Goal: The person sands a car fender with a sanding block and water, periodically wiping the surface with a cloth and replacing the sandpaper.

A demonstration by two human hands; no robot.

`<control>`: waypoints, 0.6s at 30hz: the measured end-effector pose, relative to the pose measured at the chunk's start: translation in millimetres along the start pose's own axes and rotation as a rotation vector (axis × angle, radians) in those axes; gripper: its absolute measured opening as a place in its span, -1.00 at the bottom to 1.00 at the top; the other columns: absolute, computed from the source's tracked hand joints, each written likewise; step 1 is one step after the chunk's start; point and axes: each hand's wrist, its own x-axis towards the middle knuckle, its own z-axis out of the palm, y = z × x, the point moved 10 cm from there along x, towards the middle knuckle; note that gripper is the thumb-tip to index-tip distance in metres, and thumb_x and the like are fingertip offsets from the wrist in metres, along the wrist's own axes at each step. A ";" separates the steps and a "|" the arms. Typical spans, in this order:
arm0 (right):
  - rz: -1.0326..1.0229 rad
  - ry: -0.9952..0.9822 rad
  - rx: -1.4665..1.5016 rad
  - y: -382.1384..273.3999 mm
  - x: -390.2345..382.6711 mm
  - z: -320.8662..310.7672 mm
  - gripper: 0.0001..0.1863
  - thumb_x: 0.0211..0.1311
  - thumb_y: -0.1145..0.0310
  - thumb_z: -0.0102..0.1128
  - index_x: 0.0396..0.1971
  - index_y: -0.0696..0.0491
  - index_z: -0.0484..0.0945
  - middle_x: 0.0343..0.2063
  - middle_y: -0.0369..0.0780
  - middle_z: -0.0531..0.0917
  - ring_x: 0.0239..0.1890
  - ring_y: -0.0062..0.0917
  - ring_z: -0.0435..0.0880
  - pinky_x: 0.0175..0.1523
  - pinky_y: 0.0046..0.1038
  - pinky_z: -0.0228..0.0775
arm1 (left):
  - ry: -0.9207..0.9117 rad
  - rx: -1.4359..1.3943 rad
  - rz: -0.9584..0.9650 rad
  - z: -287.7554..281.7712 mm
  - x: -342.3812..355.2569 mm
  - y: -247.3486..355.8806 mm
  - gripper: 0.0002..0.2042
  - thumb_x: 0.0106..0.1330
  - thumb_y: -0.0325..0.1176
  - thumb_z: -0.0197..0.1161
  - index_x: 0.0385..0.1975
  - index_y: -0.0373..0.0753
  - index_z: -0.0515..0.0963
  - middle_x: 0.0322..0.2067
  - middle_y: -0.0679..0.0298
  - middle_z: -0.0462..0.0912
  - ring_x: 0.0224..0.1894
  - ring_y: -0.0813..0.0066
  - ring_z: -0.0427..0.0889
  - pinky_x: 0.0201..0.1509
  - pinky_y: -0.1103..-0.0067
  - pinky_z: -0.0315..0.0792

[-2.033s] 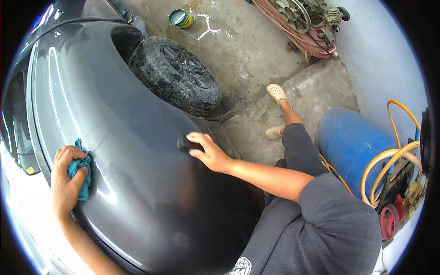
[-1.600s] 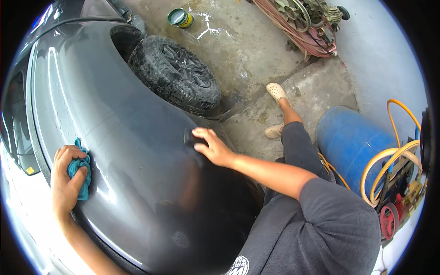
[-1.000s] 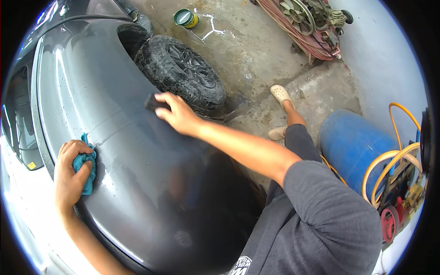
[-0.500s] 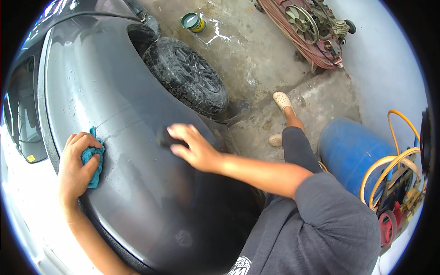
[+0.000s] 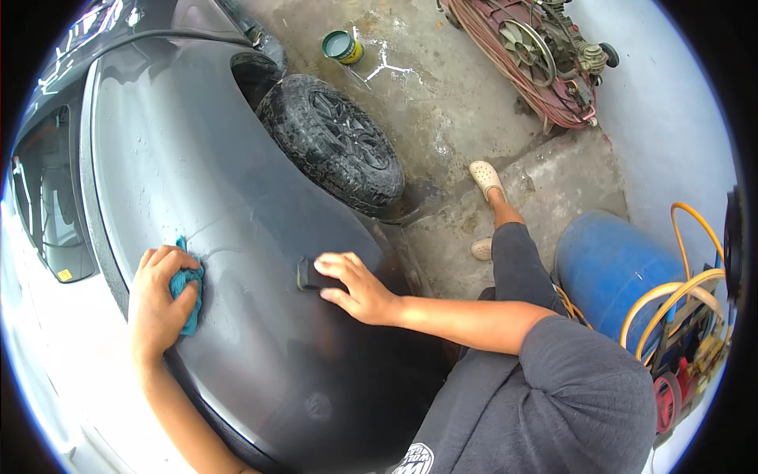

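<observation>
A dark grey car body panel (image 5: 237,189) curves beneath both hands, with scattered water drops on its left side. My left hand (image 5: 162,296) rests at the panel's left edge, closed around a crumpled teal cloth (image 5: 189,299) that touches the surface. Further right, my right hand (image 5: 355,288) grips a small black block (image 5: 309,274) with a thin yellowish face on its left side. The block is against the paint, fingertips and thumb on its right end. My palm partly hides it.
Beyond the panel stands a dirty black tyre (image 5: 332,146). A green and yellow bucket (image 5: 343,47) holds greyish liquid on the wet concrete floor. At the far right are a red machine with hoses (image 5: 525,59), a blue barrel (image 5: 612,268) and yellow hoses (image 5: 671,292).
The right hand, blurred before, now shows sharply and has come nearer me with the block. My left hand and cloth have shifted slightly right. The whole view has moved a little.
</observation>
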 end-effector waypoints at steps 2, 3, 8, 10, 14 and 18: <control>-0.073 -0.008 -0.038 9.2 16.9 -6.7 -0.47 0.43 0.33 0.31 0.33 0.12 0.43 0.30 -0.05 0.51 0.34 -0.09 0.45 0.44 -0.09 0.25 | -0.016 0.001 -0.004 1.2 4.3 2.4 -0.77 0.08 -0.51 0.24 -0.23 -0.32 0.60 -0.14 0.11 0.64 0.06 0.05 0.55 0.24 0.30 0.44; 0.091 0.048 0.086 31.2 51.9 -12.9 -0.49 0.42 0.33 0.31 0.30 0.15 0.44 0.27 -0.03 0.53 0.31 -0.08 0.48 0.42 -0.15 0.29 | -0.036 -0.001 -0.009 4.1 9.2 2.1 -0.76 0.08 -0.53 0.24 -0.21 -0.34 0.58 -0.11 0.10 0.63 0.10 0.04 0.54 0.28 0.30 0.41; 0.148 0.176 -0.032 85.7 162.0 -36.3 -0.55 0.42 0.30 0.28 0.21 0.17 0.47 0.17 0.01 0.60 0.22 -0.02 0.53 0.35 -0.11 0.35 | 0.023 0.169 0.027 -26.5 65.1 -29.1 -0.76 0.10 -0.50 0.25 -0.20 -0.31 0.64 -0.11 0.12 0.66 0.10 0.06 0.57 0.25 0.30 0.45; 0.170 0.093 0.043 53.8 121.9 -17.7 -0.53 0.42 0.32 0.29 0.24 0.17 0.48 0.19 0.00 0.59 0.21 -0.04 0.53 0.35 -0.13 0.33 | 0.072 0.180 0.021 -36.9 82.3 -61.8 -0.76 0.12 -0.50 0.25 -0.18 -0.32 0.64 -0.09 0.12 0.67 0.13 0.05 0.58 0.27 0.29 0.44; 0.050 -0.012 -0.025 21.4 51.2 -7.4 -0.43 0.38 0.31 0.37 0.33 0.10 0.44 0.29 -0.06 0.52 0.31 -0.09 0.49 0.42 -0.11 0.27 | 0.135 0.185 0.029 -50.9 124.5 -88.1 -0.74 0.15 -0.53 0.23 -0.15 -0.33 0.66 -0.01 0.12 0.70 0.17 0.07 0.60 0.30 0.31 0.44; 0.191 0.090 0.040 91.3 189.9 -27.7 -0.48 0.41 0.31 0.32 0.27 0.16 0.44 0.23 0.00 0.55 0.32 -0.05 0.49 0.43 -0.14 0.29 | 0.137 0.111 0.057 -60.9 150.2 -80.9 -0.75 0.15 -0.59 0.19 -0.18 -0.33 0.68 -0.04 0.12 0.72 0.16 0.08 0.61 0.31 0.34 0.44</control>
